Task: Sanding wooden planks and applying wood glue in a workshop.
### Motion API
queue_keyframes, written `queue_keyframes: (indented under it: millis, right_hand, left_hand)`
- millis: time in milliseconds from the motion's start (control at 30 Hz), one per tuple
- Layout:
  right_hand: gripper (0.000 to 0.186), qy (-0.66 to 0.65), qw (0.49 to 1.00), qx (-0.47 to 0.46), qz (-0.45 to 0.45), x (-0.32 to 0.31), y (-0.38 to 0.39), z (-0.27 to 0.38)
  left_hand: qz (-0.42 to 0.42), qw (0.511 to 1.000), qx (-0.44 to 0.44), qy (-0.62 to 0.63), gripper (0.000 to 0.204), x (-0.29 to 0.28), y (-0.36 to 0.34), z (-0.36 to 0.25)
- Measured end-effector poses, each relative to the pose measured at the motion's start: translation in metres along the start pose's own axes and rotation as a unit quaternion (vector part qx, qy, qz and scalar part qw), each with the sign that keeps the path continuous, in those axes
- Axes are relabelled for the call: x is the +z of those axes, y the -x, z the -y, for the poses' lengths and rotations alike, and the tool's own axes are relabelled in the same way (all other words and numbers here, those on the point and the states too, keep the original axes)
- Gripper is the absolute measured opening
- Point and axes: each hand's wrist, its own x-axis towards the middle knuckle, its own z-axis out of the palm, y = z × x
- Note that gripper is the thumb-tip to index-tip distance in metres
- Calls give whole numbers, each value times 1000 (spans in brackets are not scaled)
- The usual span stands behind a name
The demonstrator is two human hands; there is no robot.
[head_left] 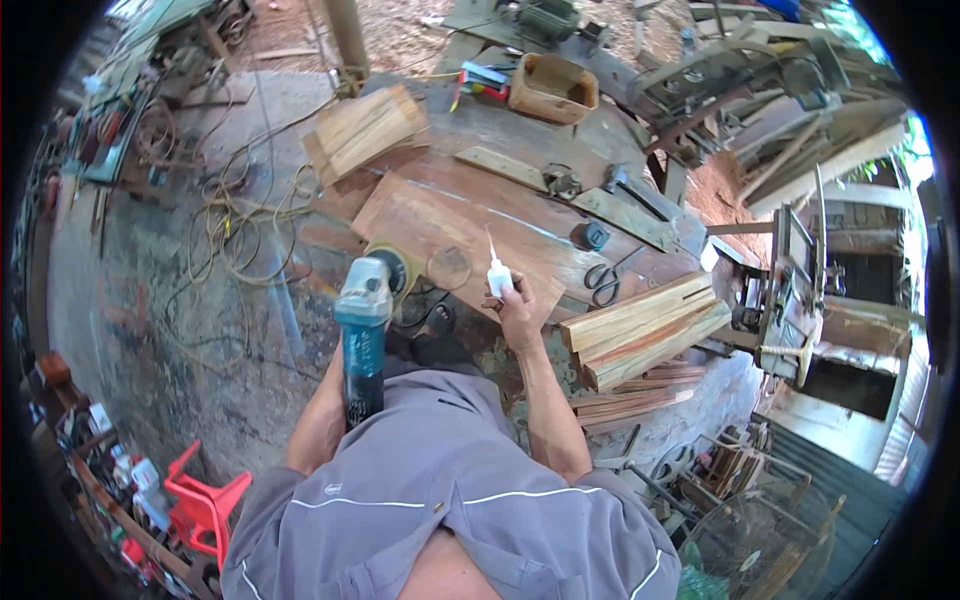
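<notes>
My right hand grips a small white bottle with a thin nozzle pointing up, over a reddish wooden board with a round mark. A teal angle grinder stands upright in front of my left arm, its metal head near a yellowish round piece. The grinder hides most of my left hand, so its grip is unclear. Black scissors and a dark tape measure lie right of the bottle.
Stacked wood strips are at right, cut boards and a plastic bin at the back. Cords loop on the left floor, a red plastic chair is lower left, and a bench machine stands far right.
</notes>
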Motion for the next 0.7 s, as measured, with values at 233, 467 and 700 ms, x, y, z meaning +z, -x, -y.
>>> queue_keyframes:
  millis: [233,467,700]
  right_hand:
    - [40,140,983,-91,-70,-27,-62,8]
    - [43,521,788,-246,-216,-37,-233,25]
    - [45,590,752,-133,-262,-32,-335,59]
  left_hand:
    - [47,998,-34,-20,46,-24,5,11]
    - [38,997,-50,-34,43,-92,76,60]
    - [21,997,-69,-40,41,-151,124,92]
